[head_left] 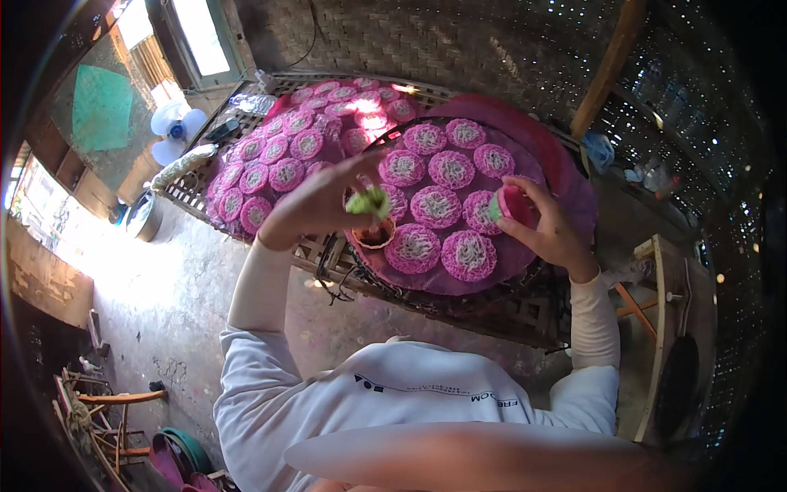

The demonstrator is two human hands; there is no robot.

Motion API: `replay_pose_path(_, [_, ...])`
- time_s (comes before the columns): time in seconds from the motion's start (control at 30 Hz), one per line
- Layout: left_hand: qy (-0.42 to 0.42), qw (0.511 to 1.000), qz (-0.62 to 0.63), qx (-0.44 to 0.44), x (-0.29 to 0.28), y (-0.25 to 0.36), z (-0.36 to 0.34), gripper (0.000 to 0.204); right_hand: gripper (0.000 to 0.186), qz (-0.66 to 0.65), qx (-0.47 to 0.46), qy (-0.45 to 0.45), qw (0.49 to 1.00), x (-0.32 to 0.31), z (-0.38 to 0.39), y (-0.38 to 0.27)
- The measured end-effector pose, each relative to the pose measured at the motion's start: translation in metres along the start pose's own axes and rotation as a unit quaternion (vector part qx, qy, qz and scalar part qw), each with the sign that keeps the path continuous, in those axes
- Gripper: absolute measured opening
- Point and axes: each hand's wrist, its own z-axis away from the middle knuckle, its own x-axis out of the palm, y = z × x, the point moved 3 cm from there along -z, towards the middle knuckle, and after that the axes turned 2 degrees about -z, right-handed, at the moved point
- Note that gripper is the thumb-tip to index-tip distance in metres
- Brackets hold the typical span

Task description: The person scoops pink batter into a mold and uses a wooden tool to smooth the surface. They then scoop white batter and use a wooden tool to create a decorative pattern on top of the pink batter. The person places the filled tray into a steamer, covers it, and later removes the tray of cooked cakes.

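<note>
My left hand point(316, 205) is closed on a small light-green, tuft-like thing point(367, 202), whose exact kind I cannot make out. Just below it is a small round bowl point(390, 240) with a scalloped rim and dark reddish contents. My right hand point(551, 230) grips a small pink-and-green ring or cup point(512, 205), tilted over the right part of a round, dark-rimmed tray point(426, 283). Pink cloth lines the tray. Several round crackers point(436, 207) of thin strands lie on it, pink around the edge and whitish in the middle.
Behind and left, more pink-and-white crackers point(286, 175) cover a cloth on the slatted bamboo table point(316, 261). A fan point(176, 129) and a metal pot point(146, 218) stand left. To the right is a wooden frame point(652, 328); a woven wall point(459, 49) rises behind.
</note>
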Motion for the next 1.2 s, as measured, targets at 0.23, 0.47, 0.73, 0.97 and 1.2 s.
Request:
replay_pose_path(0.23, [0.009, 0.994, -0.09, -0.059, 0.023, 0.004, 0.019, 0.072, 0.054, -0.043, -0.09, -0.105, 0.989, 0.045, -0.058, -0.025])
replay_pose_path(0.47, [0.226, 0.917, 0.325, -0.037, 0.019, -0.054, 0.039, 0.054, 0.054, -0.075, -0.148, -0.194, 0.967, 0.122, -0.097, -0.041])
replay_pose_path(0.73, [0.321, 0.913, 0.158, -0.194, 0.045, -0.076, 0.081, 0.027, 0.038, 0.111, -0.427, -0.158, 0.884, 0.154, -0.062, -0.06])
replay_pose_path(0.97, [0.298, 0.905, 0.157, -0.26, 0.077, -0.08, 0.08, 0.027, 0.046, 0.032, -0.381, -0.036, 0.923, 0.041, -0.054, -0.062])
replay_pose_path(1.2, [0.239, 0.933, 0.009, -0.268, 0.069, -0.077, 0.068, 0.03, 0.057, 0.143, 0.103, 0.046, 0.983, -0.107, 0.079, 0.046])
